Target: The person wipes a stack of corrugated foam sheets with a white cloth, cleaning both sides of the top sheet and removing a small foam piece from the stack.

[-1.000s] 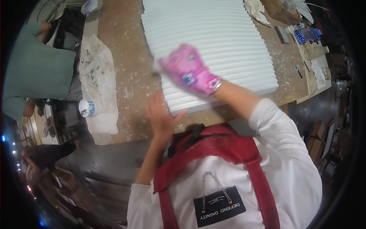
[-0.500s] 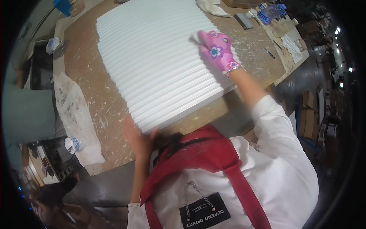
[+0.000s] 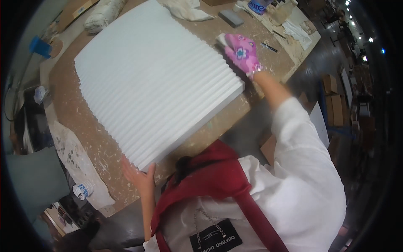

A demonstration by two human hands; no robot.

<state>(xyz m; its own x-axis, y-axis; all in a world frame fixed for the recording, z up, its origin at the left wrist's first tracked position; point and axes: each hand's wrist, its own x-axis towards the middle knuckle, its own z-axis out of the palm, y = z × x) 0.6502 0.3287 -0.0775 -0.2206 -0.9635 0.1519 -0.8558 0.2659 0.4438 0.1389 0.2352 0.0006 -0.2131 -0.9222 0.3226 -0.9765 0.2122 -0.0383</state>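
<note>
Head view gives us the right hand (image 3: 242, 52) in a pink flowered glove, its fingers closed around a small pale block (image 3: 220, 39), just beside the right edge of the white ribbed panel (image 3: 155, 80). We see the bare left hand (image 3: 140, 176) at the panel's near left corner, its fingers spread open along the left edge and the thumb against the near edge, touching both. The panel lies flat on the brown table (image 3: 65, 92), its near edge close to the table's near edge and slanting from lower left to upper right. Its ribs run parallel to that edge, while its sides point away from us toward the upper left; through the bending lens we cannot tell which way its long axis goes. Beyond the gloved hand we find a dark, slim pen-like tool (image 3: 269, 47), a grey block (image 3: 231, 19) and, past the panel's right side, a crumpled white cloth (image 3: 189, 11). Farther right stand a blue-labelled bottle (image 3: 257, 6) and a clear bottle (image 3: 283, 13). To the left of the panel we have a smudged white sheet (image 3: 73, 153) along the table's edge, with a white and blue tub (image 3: 82, 191) at its outer side. Farther out, at the left rim, we make out a co-worker's grey-green shirt (image 3: 37, 178).
</note>
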